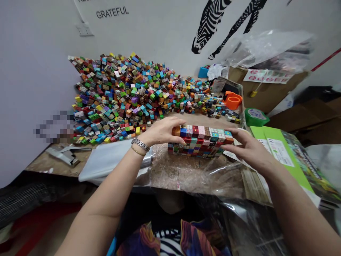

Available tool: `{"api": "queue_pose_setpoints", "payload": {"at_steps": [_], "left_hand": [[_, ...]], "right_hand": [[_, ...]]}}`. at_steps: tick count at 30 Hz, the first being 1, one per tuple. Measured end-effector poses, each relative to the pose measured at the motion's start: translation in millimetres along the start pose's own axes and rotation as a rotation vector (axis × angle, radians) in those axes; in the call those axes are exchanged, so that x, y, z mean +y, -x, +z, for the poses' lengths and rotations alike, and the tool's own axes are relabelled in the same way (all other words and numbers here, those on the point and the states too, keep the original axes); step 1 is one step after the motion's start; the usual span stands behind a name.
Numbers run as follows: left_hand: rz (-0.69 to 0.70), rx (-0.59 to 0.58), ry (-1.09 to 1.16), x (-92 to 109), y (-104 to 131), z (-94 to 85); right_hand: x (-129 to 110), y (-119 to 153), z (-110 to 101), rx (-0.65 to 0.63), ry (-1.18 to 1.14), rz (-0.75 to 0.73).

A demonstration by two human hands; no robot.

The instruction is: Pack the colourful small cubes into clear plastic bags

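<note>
A rectangular stack of small patterned cubes (197, 145) stands on the table in front of me, several cubes wide and several high. My left hand (162, 131) grips the upper left end, its thumb along the front and its fingers over the top and back. At the opposite end, my right hand (246, 147) holds the upper right corner between thumb and fingers. The cubes' faces are red, blue, white, pink, teal and brown. Behind the stack lies a large loose heap of similar cubes (128, 92).
Clear plastic bags (106, 160) lie left of the stack, near a grey tape dispenser (65, 154). To the right are an orange ring-shaped holder (232, 101), a green tape roll (255, 116) and bright green packaging (282, 156). A cardboard box (263, 92) stands at the back right.
</note>
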State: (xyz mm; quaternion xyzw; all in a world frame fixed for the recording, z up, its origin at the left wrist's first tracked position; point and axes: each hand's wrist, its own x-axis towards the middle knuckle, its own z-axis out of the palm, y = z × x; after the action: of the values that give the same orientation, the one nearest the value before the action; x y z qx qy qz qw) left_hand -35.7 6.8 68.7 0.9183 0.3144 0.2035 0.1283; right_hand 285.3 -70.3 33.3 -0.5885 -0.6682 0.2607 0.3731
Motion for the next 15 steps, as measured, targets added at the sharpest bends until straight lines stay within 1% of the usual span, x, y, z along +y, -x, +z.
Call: {"api": "queue_pose_setpoints", "payload": {"at_steps": [3,7,11,15], "left_hand": [[0.043,-0.036,-0.046,0,-3,2.5],[0.063,-0.026,-0.005,-1,-5,8.1],[0.056,-0.009,0.066,-1,-6,11.5],[0.108,-0.018,0.082,-2,-7,11.6]], "right_hand": [[-1,-1,3,-0.023,-0.08,0.073],[-4,-2,6,-0.016,-0.166,0.116],[-6,-2,7,-0.026,-0.185,0.101],[-5,-2,8,-0.022,-0.207,0.085]]}}
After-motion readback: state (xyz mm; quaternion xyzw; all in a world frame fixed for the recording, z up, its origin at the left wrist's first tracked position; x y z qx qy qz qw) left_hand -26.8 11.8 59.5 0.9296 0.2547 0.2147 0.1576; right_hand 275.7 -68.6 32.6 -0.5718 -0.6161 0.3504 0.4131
